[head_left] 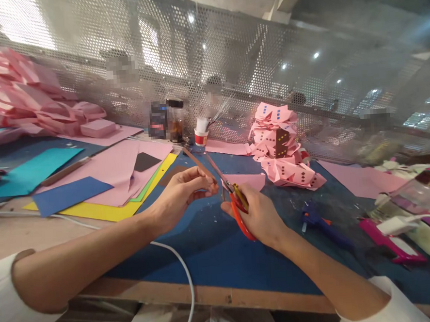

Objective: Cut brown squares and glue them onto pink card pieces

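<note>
My left hand (182,192) pinches a narrow brown paper strip (199,165) that rises up and to the left from my fingertips. My right hand (258,216) grips orange-handled scissors (235,203), whose open blades point up-left toward the strip, just right of my left fingertips. Both hands hover over the blue work mat (213,248), close together near its middle.
Pink, blue, yellow and teal paper sheets (103,182) lie at left. A heap of pink folded pieces with dots (281,145) sits behind right. A glue gun (321,222), pink tools and clutter lie at right. A jar (176,119), a small cup and a perforated metal screen stand behind. A white cable (177,260) crosses the front edge.
</note>
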